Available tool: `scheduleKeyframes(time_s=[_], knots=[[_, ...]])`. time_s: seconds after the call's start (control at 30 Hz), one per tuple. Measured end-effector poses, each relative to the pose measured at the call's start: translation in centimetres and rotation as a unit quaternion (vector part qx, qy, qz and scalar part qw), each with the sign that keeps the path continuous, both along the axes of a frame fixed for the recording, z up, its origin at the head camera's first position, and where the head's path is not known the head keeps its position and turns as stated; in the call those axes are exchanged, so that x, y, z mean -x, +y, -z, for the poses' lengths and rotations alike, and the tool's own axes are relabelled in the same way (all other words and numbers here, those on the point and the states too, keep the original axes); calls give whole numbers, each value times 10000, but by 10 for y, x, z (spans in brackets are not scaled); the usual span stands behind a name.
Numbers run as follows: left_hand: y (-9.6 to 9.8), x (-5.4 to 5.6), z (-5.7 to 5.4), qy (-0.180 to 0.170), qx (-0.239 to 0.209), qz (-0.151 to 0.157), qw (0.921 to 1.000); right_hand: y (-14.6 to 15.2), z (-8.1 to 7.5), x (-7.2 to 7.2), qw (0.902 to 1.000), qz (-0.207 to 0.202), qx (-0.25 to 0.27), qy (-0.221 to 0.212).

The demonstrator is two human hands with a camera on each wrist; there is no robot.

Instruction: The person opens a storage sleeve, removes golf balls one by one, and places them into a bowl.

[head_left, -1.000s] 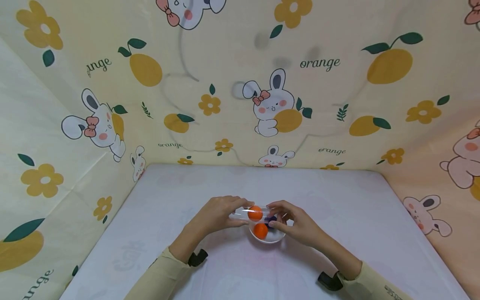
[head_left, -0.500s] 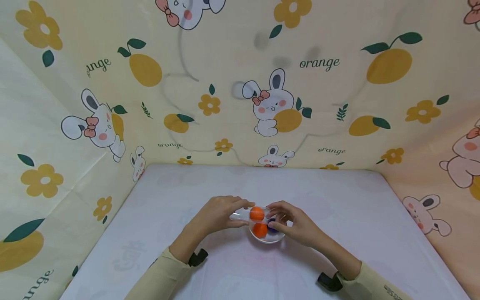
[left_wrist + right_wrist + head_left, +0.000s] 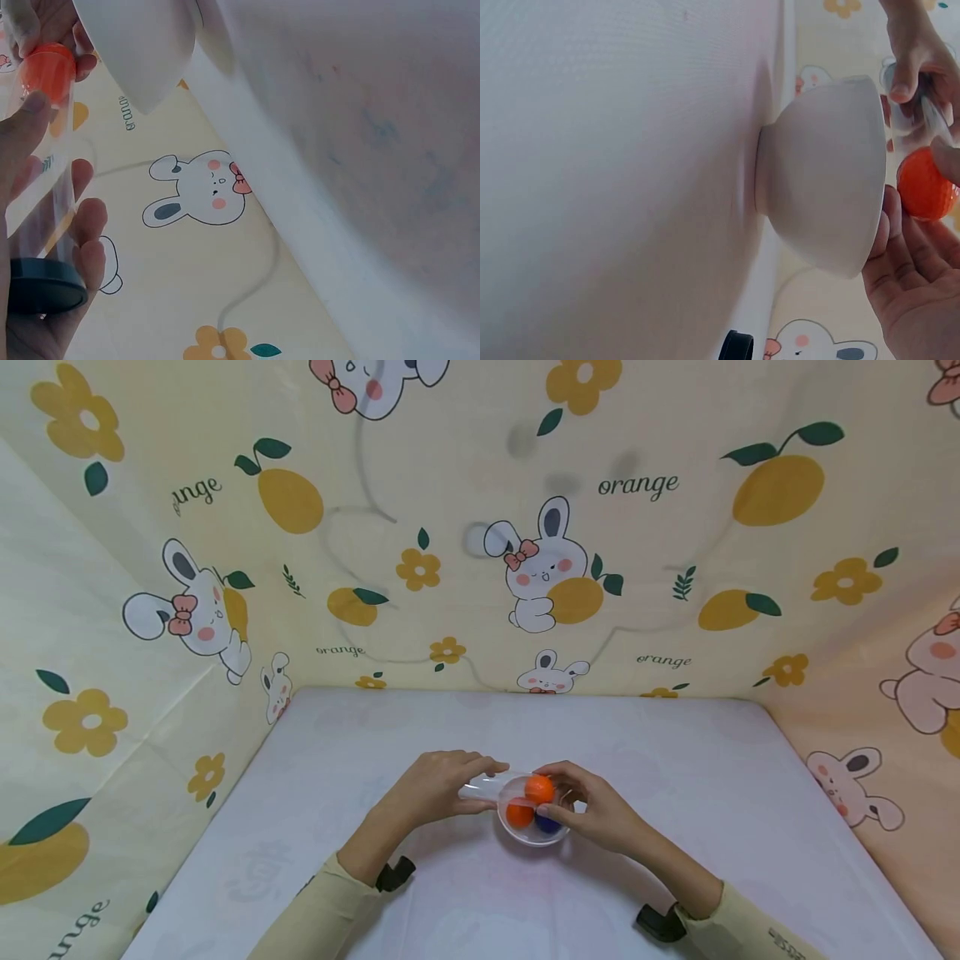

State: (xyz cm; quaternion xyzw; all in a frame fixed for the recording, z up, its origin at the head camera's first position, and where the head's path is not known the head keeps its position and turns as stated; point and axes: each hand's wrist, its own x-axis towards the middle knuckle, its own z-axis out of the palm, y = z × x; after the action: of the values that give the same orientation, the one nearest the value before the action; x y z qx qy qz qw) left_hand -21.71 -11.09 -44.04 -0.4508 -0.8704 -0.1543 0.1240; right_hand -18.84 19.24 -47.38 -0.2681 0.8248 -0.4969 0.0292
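Observation:
My left hand [image 3: 486, 787] grips a clear plastic tube [image 3: 480, 790] that lies sideways, its mouth over a small white bowl [image 3: 557, 837]. In the left wrist view the tube [image 3: 41, 187] has a dark cap [image 3: 37, 286] at the far end. An orange ball [image 3: 538, 788] sits at the tube's mouth above the bowl, also visible as the orange ball [image 3: 926, 184] in the right wrist view. My right hand [image 3: 558, 793] curls around the bowl's right rim, with its fingers close to that ball. Inside the bowl lie another orange ball [image 3: 519, 814] and a dark blue ball [image 3: 548, 824].
The bowl stands on a white table [image 3: 675, 793] boxed in by cartoon rabbit-and-orange patterned walls [image 3: 480, 568] at the back and both sides. Black wrist camera mounts [image 3: 660, 922] sit on both sleeves.
The orange ball has slid right, out of the tube's mouth to above the bowl. The balls in the bowl have shifted slightly. Both hands have hardly moved.

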Motion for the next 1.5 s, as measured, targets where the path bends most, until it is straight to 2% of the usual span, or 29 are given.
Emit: scheduleKeyframes(time_s=[0.1,0.3,0.37,0.67,0.8,1.03,1.3,1.5], knots=[[-2,0,-1,-97,66,-150,9998,0,-1,0,10000,64,-37,-32],[-6,0,-1,-566,-159,-236,9980,0,-3,2,9997,187,-168,-4],[-8,1,0,-627,-237,-255,9974,0,-3,2,9995,215,-220,38],[-18,2,-1,-484,-854,-210,9949,2,-3,1,9990,45,-318,316],[-19,3,-1,-431,-952,-197,9943,2,-3,2,9975,-155,-478,498],[-20,3,-1,-423,-1008,-248,9937,3,-7,2,9943,-356,-855,526],[-16,1,-3,-929,-1233,-393,9872,5,-11,-1,9916,-458,-1102,499],[-13,4,-3,-1153,-1191,-571,9845,8,-12,-1,9910,-469,-938,835]])
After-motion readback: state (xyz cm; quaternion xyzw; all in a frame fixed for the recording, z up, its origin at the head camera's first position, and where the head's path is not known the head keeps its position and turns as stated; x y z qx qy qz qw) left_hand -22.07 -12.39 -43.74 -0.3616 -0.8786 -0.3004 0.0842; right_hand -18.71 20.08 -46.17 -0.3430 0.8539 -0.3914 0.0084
